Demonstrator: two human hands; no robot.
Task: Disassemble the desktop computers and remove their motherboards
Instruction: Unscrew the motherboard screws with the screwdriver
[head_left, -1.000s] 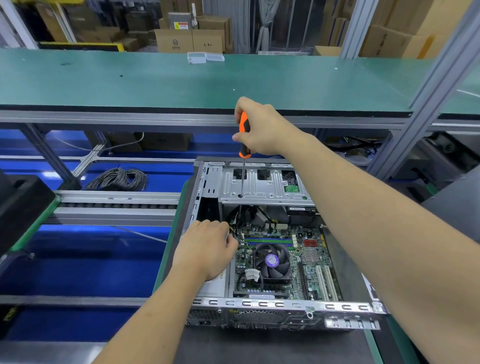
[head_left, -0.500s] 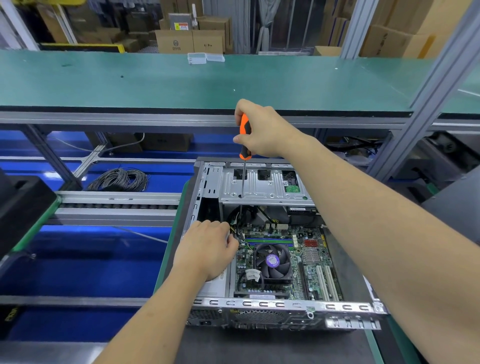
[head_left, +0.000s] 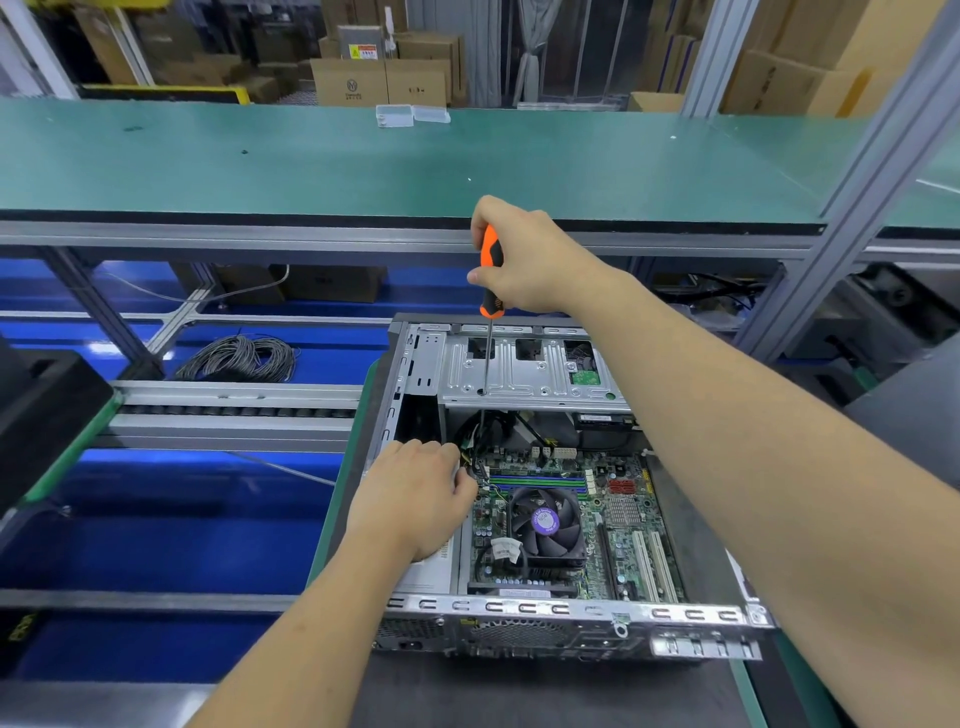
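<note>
Since the earlier frame: nothing moved visibly. Open computer case (head_left: 530, 621), lying on its side at table's near edge; motherboard (head_left: 597, 519) inside. Right hand (head_left: 524, 260) grip closed around upright orange screwdriver (head_left: 488, 270), tip on drive cage (head_left: 524, 371). Left hand (head_left: 415, 499), fingers curled among cables by the motherboard's far-left corner.

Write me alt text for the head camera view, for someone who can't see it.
A right hand holds an orange screwdriver upright, its tip on the drive cage of an open desktop computer case. The left hand rests inside beside the motherboard and its cooler fan.
</note>
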